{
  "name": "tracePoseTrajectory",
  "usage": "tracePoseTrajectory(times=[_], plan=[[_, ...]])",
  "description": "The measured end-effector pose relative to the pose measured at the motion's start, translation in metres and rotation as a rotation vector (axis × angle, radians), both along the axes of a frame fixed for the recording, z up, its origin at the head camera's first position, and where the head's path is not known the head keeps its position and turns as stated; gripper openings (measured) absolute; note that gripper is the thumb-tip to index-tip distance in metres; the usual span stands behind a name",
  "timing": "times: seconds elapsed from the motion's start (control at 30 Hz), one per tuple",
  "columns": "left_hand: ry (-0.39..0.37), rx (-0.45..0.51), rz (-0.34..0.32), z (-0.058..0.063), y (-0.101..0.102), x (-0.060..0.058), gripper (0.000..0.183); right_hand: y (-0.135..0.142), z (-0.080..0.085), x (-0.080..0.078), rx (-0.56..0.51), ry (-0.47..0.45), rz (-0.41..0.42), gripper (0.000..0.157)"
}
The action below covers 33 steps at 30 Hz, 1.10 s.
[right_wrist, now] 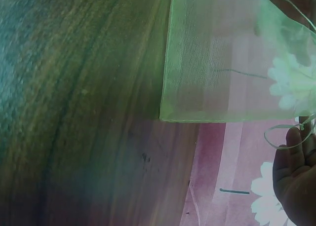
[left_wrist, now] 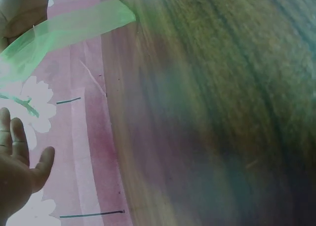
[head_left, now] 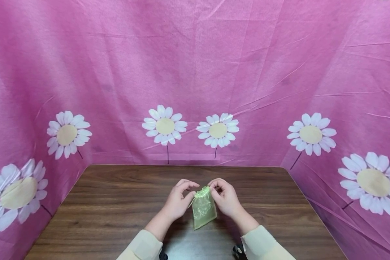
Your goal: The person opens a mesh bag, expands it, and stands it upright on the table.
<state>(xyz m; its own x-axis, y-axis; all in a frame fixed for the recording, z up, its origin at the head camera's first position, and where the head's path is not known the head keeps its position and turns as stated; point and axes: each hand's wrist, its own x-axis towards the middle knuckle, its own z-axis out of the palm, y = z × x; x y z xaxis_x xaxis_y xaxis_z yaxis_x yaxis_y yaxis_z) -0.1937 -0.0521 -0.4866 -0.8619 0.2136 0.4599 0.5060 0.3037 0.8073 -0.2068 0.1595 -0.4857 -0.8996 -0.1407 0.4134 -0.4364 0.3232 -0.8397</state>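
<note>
A small, sheer yellow-green drawstring bag hangs between both hands over the table, its mouth gathered at the top. My right hand pinches the upper right corner of the mouth with thumb and index finger. On the other side, my left hand has its thumb and index finger at the upper left edge, holding the bag there. A thin drawstring loop dangles beside the right hand's fingers in the right wrist view. Through the sheer fabric, the right wrist view shows the backdrop. The left fingertips are partly hidden in the left wrist view.
A dark brown wood-grain table lies under the hands. Around its back and sides hangs a pink cloth backdrop printed with white daisies. Pale sleeves cover the forearms, and dark straps show near the cuffs.
</note>
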Motion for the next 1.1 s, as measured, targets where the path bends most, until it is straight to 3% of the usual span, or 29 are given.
tracePoseTrajectory(times=[0.17,0.57,1.1], plan=[[0.068,-0.025,0.003,0.001,-0.001,0.000,0.024,0.000,0.000,-0.001,0.008,-0.001,0.001,0.026],[0.108,-0.268,0.035,0.000,-0.004,0.005,0.020,-0.001,-0.002,0.000,-0.014,0.000,0.003,0.026],[0.069,-0.270,0.120,-0.002,-0.017,0.001,0.021,0.004,0.000,0.005,0.002,-0.001,-0.004,0.028]])
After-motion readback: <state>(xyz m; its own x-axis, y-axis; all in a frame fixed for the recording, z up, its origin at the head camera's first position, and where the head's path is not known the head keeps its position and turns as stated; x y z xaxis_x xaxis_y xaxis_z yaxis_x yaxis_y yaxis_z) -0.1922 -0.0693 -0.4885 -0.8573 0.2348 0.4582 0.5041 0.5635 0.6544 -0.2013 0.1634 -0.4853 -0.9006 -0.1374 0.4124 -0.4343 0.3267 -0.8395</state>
